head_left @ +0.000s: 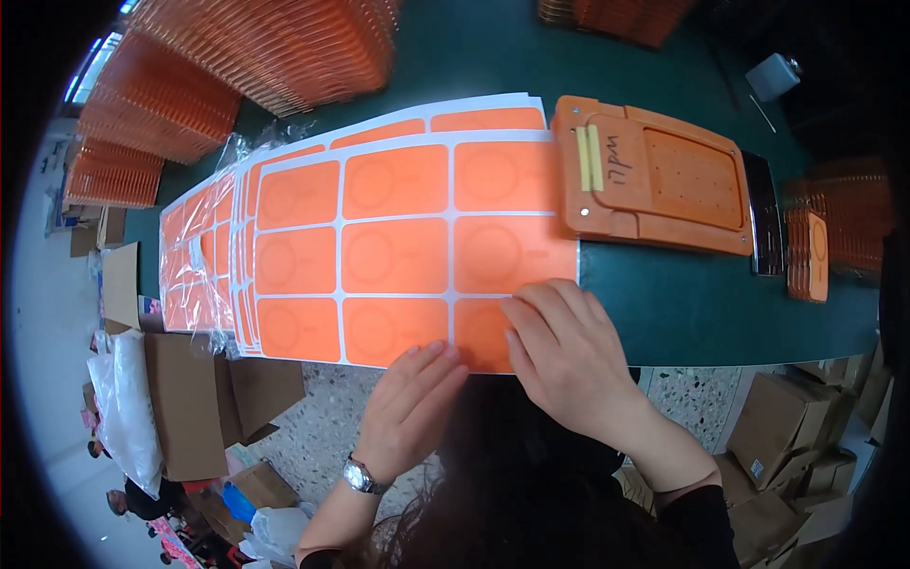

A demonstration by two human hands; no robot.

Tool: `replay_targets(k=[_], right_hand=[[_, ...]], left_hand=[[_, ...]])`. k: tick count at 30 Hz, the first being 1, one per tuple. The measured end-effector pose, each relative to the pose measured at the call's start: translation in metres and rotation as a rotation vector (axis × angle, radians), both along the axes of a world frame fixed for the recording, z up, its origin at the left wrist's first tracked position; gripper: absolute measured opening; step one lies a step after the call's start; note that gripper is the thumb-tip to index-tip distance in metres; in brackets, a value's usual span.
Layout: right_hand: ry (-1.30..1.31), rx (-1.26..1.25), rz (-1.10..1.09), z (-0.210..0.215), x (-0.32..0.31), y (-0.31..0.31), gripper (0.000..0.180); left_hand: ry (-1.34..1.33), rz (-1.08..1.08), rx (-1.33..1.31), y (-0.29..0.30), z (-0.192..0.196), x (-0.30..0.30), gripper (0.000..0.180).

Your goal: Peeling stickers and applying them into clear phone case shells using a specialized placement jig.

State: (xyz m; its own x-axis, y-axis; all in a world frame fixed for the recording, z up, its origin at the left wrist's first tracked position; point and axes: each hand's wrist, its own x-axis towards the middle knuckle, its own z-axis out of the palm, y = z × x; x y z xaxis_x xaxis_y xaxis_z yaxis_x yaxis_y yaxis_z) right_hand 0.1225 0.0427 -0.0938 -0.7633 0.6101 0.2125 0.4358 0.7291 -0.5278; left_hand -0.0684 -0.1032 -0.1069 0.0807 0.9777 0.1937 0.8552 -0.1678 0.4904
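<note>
Both hands [559,356] on orange sticker sheet [398,256]

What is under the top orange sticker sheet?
More sticker sheets stacked beneath the top sheet, edges fanning out at left, on the green table. How many is hidden.

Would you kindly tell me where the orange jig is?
The orange jig lies on the green table, right of the sticker sheet, beyond the right hand.

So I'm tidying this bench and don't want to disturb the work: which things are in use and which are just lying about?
In use:
- sheet of orange stickers
- left hand at its near edge
- right hand on its corner sticker

Lying about:
- orange jig plate
- stacks of orange parts
- bagged sticker sheets
- cardboard boxes
</note>
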Motion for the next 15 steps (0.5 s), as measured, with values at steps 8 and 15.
replay_targets(k=[8, 15], right_hand=[[-0.059, 0.027, -0.114, -0.008, -0.022, -0.017, 0.031], [-0.075, -0.029, -0.151, 0.002, -0.025, -0.003, 0.016]], left_hand=[[0.054, -0.159, -0.004, 0.109, 0.004, -0.039, 0.055], [-0.096, -0.145, 0.003, 0.117, -0.003, -0.037, 0.042]])
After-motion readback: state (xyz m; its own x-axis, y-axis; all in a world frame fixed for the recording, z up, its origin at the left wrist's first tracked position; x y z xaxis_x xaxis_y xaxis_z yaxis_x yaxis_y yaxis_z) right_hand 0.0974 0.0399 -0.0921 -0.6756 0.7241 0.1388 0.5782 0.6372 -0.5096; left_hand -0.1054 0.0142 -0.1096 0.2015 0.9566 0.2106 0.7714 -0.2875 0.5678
